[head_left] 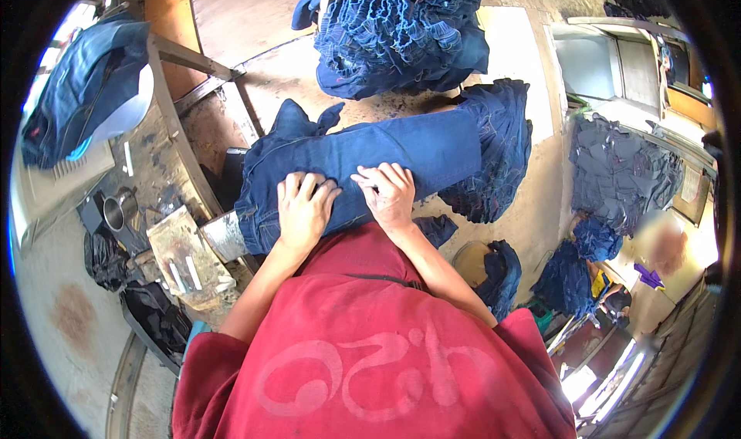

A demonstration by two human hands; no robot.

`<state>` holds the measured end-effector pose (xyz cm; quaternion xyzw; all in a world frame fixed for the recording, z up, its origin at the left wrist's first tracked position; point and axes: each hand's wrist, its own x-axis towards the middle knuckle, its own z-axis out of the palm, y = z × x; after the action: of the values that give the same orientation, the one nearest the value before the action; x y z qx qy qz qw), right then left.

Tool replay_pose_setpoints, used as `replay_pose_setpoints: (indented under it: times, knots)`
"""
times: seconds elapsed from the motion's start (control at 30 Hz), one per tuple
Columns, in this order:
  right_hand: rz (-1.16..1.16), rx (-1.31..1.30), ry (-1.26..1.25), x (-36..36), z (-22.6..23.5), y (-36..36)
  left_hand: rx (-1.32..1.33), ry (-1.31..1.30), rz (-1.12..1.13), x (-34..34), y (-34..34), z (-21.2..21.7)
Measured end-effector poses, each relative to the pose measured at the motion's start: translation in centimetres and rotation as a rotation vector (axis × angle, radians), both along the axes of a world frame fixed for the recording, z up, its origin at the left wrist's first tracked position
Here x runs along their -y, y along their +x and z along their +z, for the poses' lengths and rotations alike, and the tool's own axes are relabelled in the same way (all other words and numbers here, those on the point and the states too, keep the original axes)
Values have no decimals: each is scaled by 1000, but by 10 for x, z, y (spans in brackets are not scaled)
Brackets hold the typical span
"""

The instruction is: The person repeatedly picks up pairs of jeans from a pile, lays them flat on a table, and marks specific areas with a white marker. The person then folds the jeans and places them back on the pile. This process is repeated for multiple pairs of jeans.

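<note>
Presently, the blue denim garment (370, 157) is lying in the middle, stretching across from left to right in front of the person in the red shirt (370, 339). The left hand (309, 206) is resting on its near part with the fingers half bent and a little spread; the tips are touching the cloth. The right hand (387, 196) is lying just beside it, to the right, and its fingers are curling more closely. For both hands, I cannot tell if they are pinching any fabric. At the garment's left end, a pale support (224, 236) is showing. A crumpled denim heap (498, 161) is hanging at the right, and a big denim pile (397, 34) is standing on the far side. At the left, a metal cup (120, 211) is standing near a stained board (189, 258).
</note>
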<state>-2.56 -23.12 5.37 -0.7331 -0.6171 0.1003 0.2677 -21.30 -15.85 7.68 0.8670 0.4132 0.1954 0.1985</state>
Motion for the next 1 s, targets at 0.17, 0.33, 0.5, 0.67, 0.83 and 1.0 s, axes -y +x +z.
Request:
replay_pose_setpoints:
  times: [0.17, 0.33, 0.5, 0.67, 0.83, 1.0]
  knots:
    - [103, 287, -33, 6, -6, 18, -80, -3, -19, 15, -17, -28]
    - [-26, -94, -75, 14, 10, 34, -97, 22, 54, 24, -23, 2]
    - [-140, -572, -259, 13, 20, 34, 140, -590, 221, 34, 23, 25]
    - [-95, -703, -225, 9, 20, 38, 206, -1070, 210, 23, 48, 22]
    - [-114, -900, -366, 11, 19, 46, 573, -1391, 468, 39, 47, 23]
    - [-18, -863, -415, 15, 27, 54, 567, -1352, 520, 54, 48, 24]
